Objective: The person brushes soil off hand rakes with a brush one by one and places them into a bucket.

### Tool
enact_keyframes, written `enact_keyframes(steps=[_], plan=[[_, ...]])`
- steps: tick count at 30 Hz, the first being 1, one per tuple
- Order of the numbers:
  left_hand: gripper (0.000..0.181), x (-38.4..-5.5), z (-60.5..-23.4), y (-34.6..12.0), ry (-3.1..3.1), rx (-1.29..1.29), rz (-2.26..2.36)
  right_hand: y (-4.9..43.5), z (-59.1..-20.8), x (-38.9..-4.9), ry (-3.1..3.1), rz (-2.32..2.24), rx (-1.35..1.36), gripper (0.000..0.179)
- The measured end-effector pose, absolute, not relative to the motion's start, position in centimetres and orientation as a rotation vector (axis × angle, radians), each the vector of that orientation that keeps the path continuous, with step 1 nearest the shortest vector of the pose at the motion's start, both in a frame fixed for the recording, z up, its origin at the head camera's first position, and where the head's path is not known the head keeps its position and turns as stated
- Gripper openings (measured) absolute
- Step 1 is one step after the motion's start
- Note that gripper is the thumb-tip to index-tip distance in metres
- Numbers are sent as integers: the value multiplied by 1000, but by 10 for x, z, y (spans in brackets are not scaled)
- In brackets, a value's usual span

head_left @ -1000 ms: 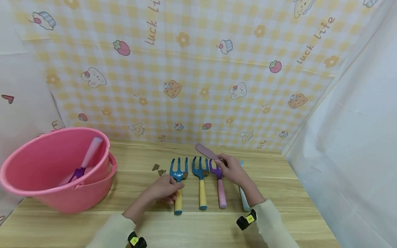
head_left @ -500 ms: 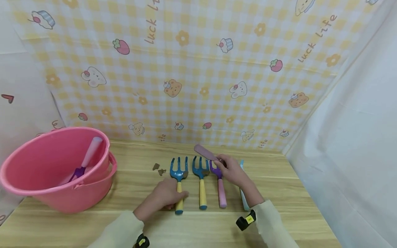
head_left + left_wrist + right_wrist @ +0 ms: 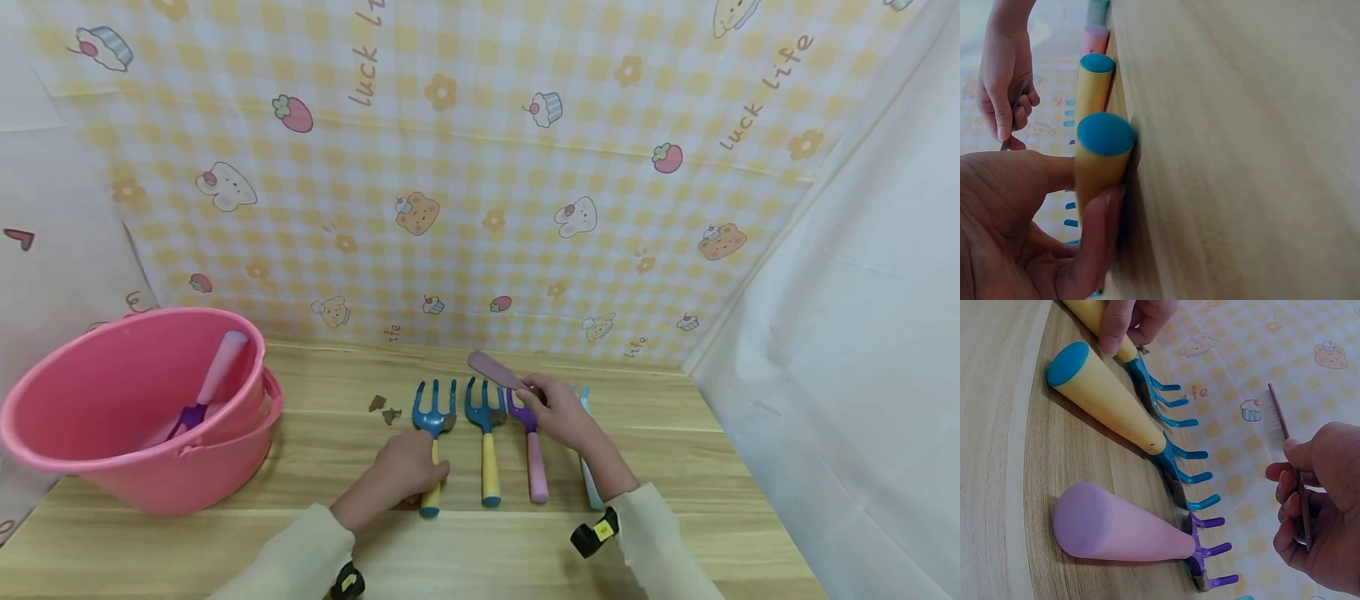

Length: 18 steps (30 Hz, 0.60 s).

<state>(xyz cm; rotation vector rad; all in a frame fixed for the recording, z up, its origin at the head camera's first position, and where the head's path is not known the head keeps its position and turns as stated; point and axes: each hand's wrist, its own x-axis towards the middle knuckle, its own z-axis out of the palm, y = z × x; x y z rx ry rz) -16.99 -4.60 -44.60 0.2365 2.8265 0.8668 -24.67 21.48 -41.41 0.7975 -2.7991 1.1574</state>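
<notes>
My left hand (image 3: 405, 467) holds the yellow handle (image 3: 1107, 134) of the leftmost blue hand fork (image 3: 432, 421), thumb on one side and fingers on the other. A brown patch shows on that fork's head. In my right hand (image 3: 558, 417) is a small mauve brush (image 3: 491, 367), pinched between thumb and fingers; pale bristles (image 3: 1270, 422) line one side of it. Below that hand lies a purple fork (image 3: 536, 471) with a pink handle. Between the hands rests a second blue fork (image 3: 490, 475) with a yellow handle, also marked with brown.
A large pink bucket (image 3: 135, 483) stands at the left, with a purple, pink-handled tool (image 3: 219, 371) inside. Several brown flakes (image 3: 391, 416) lie left of the forks. A light blue tool (image 3: 590, 482) lies at the right, partly behind my right arm. A patterned cloth (image 3: 480, 183) hangs behind.
My left hand has moved down and over onto the fork's handle, its back now facing up. The fork has turned slightly, tines a little right. The right hand with the brush hardly moved.
</notes>
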Motion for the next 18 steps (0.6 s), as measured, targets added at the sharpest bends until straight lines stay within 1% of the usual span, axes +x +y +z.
enact_keyframes(steps=[5,11,15,18], plan=[[22,-173,-453,-51,2810,162,968,215,-414,-246,-2802,1162,798,26],[22,-176,-460,-62,2682,122,1258,214,-414,-245,-2815,1154,794,26],[21,-175,-461,-67,2443,106,1522,214,-415,-245,-2821,1131,796,25],[20,-173,-459,-68,2255,43,1700,214,-416,-246,-2821,1112,796,24]])
